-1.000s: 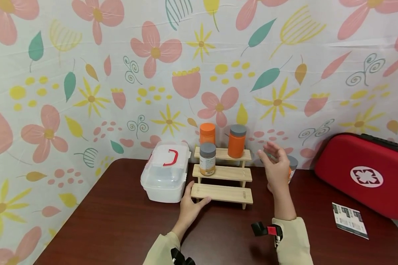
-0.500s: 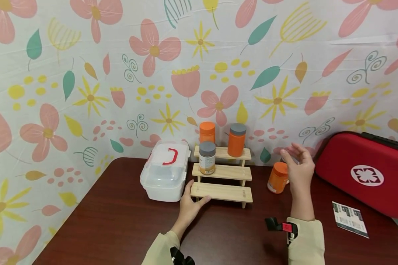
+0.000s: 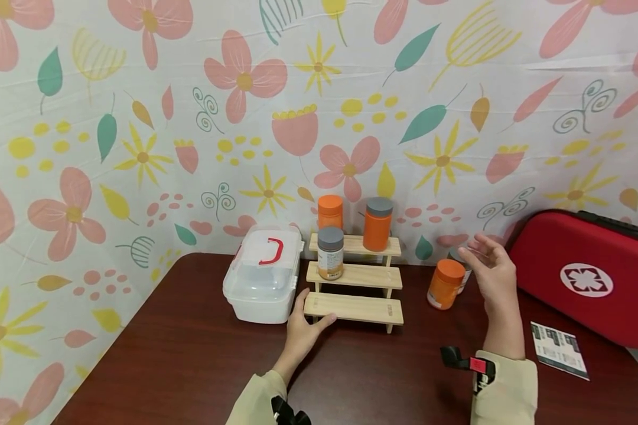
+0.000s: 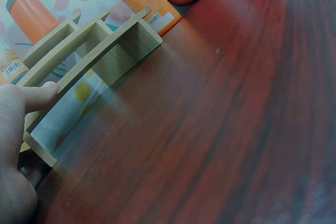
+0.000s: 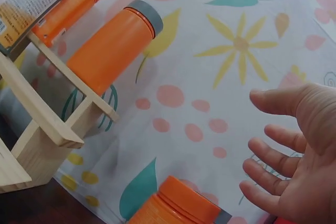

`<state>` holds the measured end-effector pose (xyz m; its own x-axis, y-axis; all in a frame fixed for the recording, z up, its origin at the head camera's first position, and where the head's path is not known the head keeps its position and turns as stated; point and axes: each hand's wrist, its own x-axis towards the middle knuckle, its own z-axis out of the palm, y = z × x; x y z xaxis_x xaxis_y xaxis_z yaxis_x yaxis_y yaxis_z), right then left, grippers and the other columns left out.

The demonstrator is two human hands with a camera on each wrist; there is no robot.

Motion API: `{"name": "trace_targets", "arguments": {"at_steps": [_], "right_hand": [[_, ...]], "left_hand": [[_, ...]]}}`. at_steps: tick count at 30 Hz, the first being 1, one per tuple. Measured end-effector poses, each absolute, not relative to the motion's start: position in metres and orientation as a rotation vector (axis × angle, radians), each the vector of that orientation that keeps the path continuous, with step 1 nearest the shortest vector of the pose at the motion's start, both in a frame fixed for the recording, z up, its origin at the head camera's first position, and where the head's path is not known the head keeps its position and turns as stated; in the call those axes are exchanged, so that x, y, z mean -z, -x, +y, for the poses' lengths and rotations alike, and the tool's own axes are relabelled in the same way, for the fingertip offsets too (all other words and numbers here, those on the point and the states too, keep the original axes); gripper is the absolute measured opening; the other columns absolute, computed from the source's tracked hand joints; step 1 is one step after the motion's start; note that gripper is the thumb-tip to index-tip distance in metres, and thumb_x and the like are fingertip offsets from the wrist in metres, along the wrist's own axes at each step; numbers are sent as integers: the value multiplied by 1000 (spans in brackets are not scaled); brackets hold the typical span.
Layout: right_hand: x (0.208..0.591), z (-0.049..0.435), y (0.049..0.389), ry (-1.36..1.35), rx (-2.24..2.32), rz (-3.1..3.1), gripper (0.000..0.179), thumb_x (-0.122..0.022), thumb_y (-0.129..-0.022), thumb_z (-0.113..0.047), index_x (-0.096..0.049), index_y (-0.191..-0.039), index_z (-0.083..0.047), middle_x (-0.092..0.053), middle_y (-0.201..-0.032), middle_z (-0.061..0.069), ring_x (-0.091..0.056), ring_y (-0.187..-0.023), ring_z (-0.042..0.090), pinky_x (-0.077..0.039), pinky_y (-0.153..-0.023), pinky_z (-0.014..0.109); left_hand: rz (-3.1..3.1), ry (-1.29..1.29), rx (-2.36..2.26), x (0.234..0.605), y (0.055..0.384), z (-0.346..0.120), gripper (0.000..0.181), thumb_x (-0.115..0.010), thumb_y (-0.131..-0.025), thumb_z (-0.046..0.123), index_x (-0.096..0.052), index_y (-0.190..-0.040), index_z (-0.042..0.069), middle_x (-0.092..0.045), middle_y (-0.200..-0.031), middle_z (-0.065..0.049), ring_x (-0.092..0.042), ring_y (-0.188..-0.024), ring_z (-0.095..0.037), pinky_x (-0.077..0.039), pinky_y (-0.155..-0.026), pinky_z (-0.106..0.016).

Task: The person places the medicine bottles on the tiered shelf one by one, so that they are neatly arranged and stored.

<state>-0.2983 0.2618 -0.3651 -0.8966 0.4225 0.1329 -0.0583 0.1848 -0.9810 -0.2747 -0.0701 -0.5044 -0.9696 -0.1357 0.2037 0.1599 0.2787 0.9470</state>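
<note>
A three-tier wooden rack [image 3: 353, 308] stands on the dark reddish-brown table [image 3: 383, 378], and the person's left hand [image 3: 301, 330] holds the left end of its lowest tier, thumb at the front edge and fingers around the side. On the middle tier, toward the left, sits a grey-capped jar with a printed label [image 3: 330, 260]; on the top tier stand an orange-capped jar [image 3: 330, 211] at the left and an orange jar with a grey cap [image 3: 377, 225] at the right. To the right of the rack, on the table, an orange jar with an orange cap [image 3: 443, 286] stands upright in front of another grey-capped jar [image 3: 464, 277]. The right hand [image 3: 497, 277] is raised beside this pair, its thumb wide of the fingers and nothing in its grasp; whether it touches the rear jar cannot be told. Left of the rack is a translucent white box [image 3: 260, 283] with a red handle [image 3: 271, 251]. At the far right are a red case [image 3: 542, 260] with a white round emblem and, in front, a printed card [image 3: 560, 350]. A floral cloth [image 3: 298, 59] hangs behind everything.
</note>
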Motion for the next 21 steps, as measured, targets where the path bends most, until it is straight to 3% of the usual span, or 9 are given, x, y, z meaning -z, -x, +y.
{"name": "trace_targets", "arguments": {"at_steps": [3,6,8,9,11,14,16,21], "right_hand": [[367,265,298,358,-1731,-2163,63,-66,-91,-36,-41,-148,-21,-52,-111,-24,-48,-107,-5,-43,-92,5],[371,269,297,374,-1700,-2240,67,-64,-92,-41,-38,-150,-22,-53,-123,-15,-46,-112,-2,-40,-109,21],[374,271,298,365,-1693,-2283,68,-62,-93,-43,-35,-152,-21,-51,-133,-7,-45,-114,-1,-38,-114,31],[375,273,298,357,-1690,-2300,69,-62,-93,-44,-34,-152,-21,-49,-136,-4,-45,-114,-1,-37,-115,32],[378,276,298,334,-1685,-2322,70,-62,-93,-45,-34,-152,-20,-48,-138,-2,-43,-112,-2,-40,-109,23],[381,281,299,290,-1661,-2360,72,-62,-93,-45,-33,-152,-18,-49,-135,-3,-44,-105,-7,-42,-88,7],[384,284,300,262,-1635,-2396,72,-61,-93,-45,-33,-152,-15,-48,-133,-3,-42,-100,-11,-41,-79,5],[389,287,302,204,-1572,-2508,75,-59,-93,-48,-34,-150,-6,-49,-129,-3,-40,-94,-13,-43,-94,24]], "left_hand": [[-2310,25,1745,504,274,-70,86,-83,-77,28,-37,-147,8,-47,-147,-20,-43,-137,-38,-36,-110,-56],[-2312,14,1741,505,273,-69,86,-83,-77,27,-38,-147,7,-47,-147,-21,-42,-137,-38,-36,-110,-57],[-2315,7,1739,506,273,-69,85,-83,-77,26,-38,-147,7,-47,-147,-20,-43,-137,-38,-35,-110,-57],[-2315,4,1738,506,273,-69,85,-83,-77,26,-38,-146,8,-47,-147,-20,-43,-137,-38,-35,-110,-57],[-2312,5,1738,506,273,-69,85,-83,-77,26,-38,-147,8,-47,-147,-20,-42,-137,-38,-35,-110,-57],[-2305,10,1735,505,274,-69,85,-83,-77,25,-38,-147,8,-47,-147,-20,-43,-137,-38,-35,-110,-57],[-2302,12,1739,505,274,-69,85,-83,-77,25,-38,-147,8,-47,-147,-20,-43,-137,-38,-35,-110,-57],[-2302,12,1753,505,274,-69,85,-83,-77,25,-38,-147,8,-47,-147,-20,-42,-137,-38,-34,-111,-58]]}}
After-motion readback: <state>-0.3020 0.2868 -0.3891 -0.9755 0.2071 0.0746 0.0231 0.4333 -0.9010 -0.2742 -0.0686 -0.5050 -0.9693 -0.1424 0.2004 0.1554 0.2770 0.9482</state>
